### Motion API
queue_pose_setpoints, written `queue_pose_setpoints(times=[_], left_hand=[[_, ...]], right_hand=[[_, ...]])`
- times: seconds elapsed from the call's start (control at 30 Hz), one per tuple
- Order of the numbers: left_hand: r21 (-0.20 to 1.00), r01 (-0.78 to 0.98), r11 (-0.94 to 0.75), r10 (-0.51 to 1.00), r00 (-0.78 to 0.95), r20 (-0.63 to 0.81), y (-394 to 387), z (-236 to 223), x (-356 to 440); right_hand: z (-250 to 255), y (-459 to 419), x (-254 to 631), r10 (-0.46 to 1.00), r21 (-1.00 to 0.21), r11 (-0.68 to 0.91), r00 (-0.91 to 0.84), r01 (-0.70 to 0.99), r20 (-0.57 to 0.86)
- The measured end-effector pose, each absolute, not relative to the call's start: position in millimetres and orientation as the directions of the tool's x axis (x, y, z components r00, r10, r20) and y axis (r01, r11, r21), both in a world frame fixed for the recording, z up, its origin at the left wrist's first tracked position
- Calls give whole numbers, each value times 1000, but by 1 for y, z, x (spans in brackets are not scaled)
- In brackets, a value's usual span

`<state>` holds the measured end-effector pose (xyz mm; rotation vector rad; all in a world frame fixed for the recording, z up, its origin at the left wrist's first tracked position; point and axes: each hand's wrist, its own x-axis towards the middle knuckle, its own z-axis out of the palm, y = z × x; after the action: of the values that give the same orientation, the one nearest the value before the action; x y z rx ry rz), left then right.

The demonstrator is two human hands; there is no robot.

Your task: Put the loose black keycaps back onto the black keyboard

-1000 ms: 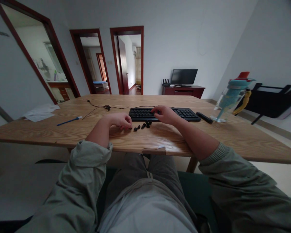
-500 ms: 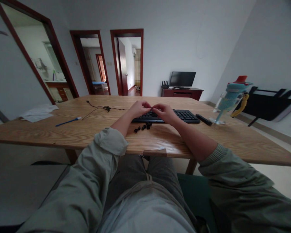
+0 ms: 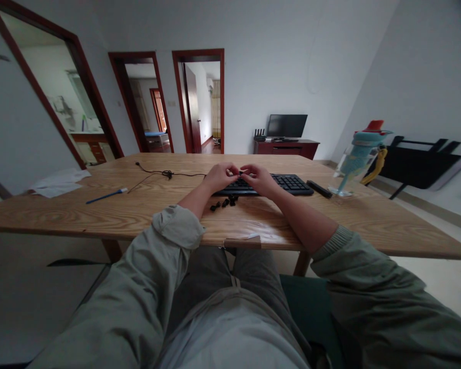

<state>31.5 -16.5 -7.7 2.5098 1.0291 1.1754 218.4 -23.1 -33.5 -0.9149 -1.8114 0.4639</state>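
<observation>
Near edge point(image 3: 61, 233): separated from the keyboard point(image 3: 292, 183) by a strip of tabletop point(image 3: 176, 218), where small black pieces point(image 3: 225, 203) are scattered
Keyboard's right: room is narrowed by a black bar point(image 3: 318, 189) just beside, with a bottle point(image 3: 356, 159) beyond
Keyboard's left: broad wood is crossed by a cable point(image 3: 168, 175)
Keyboard: long, black, partly covered by left hand point(image 3: 219, 177) and right hand point(image 3: 258, 179)
Grip: fingertips nearly met above the keyboard; whether anything is pinched cannot be told

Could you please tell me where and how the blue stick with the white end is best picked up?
The blue stick is probably best pinched across the middle of its shaft, from above, with the left hand, the nearer one: it lies flat on the table, long and thin, with nothing over it.
</observation>
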Motion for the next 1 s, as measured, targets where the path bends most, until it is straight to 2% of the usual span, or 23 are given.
queue_pose_setpoints(times=[0.13, 0.4, 0.57, 0.8, 1.0], left_hand=[[400, 531, -747, 644, 430, 633, -14, -10, 33], [472, 467, -748, 658, 423, 624, -13, -13, 37], [503, 451, -737, 671, 401, 624, -20, -11, 43], [336, 631, -699, 660, 389, 643, -23, -6, 50], [293, 667, -685, 677, 434, 595, -6, -11, 49]], right_hand=[[-33, -24, 219, 751, -657, 655, -220, 375, 623], [-27, -30, 221, 881, -833, 472, -113, 288, 460], [-24, -31, 222, 901, -863, 434, -111, 260, 420], [-23, -35, 221, 931, -897, 362, -56, 253, 360], [-25, -27, 227, 912, -843, 396, -51, 364, 406]])
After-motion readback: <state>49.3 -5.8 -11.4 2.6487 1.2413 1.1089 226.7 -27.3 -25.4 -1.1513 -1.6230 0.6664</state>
